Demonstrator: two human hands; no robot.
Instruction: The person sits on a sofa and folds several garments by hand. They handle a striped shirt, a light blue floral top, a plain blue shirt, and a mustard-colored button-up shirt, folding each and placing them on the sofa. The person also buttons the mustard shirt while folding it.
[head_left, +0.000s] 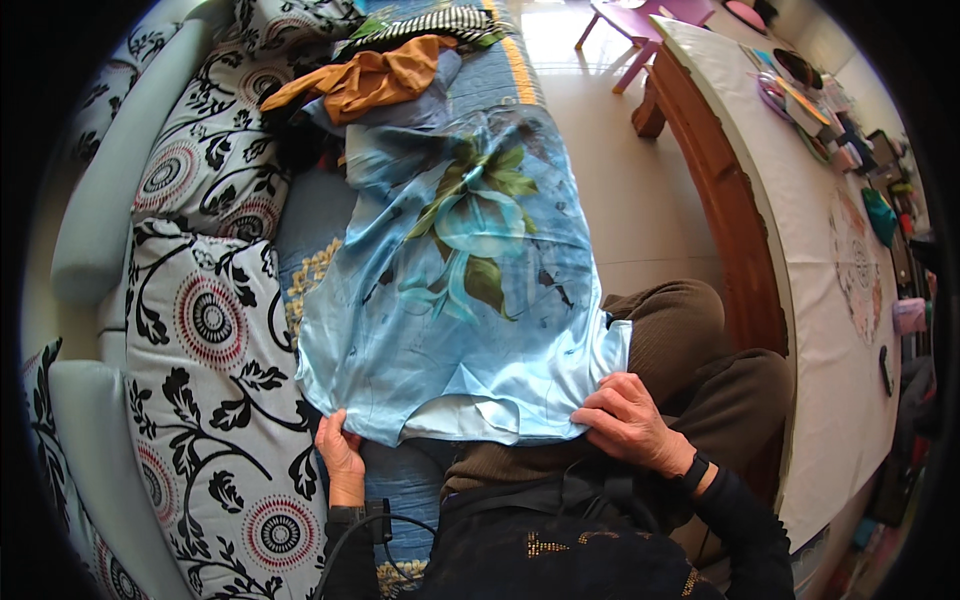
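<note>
A light blue satin garment (517, 345) with a printed flower and green leaves lies spread flat before me, its scooped neckline (457, 420) towards my body. My left hand (341, 450) pinches its near left corner at the shoulder. At the opposite shoulder, my right hand (622, 416) grips the fabric between thumb and fingers. The cloth's near edge reaches over my brown-trousered lap (502, 465). Small wrinkles cross the satin, and its far end lies close to a pile of clothes.
An orange garment (382, 79) and a striped one (427, 30) are heaped at the far end of the blue sofa cover (495, 82). Patterned cushions (202, 390) line the left. A wooden table with a white cloth (817, 247) stands right, beyond tiled floor (622, 202). A pink chair (637, 26) is farther off.
</note>
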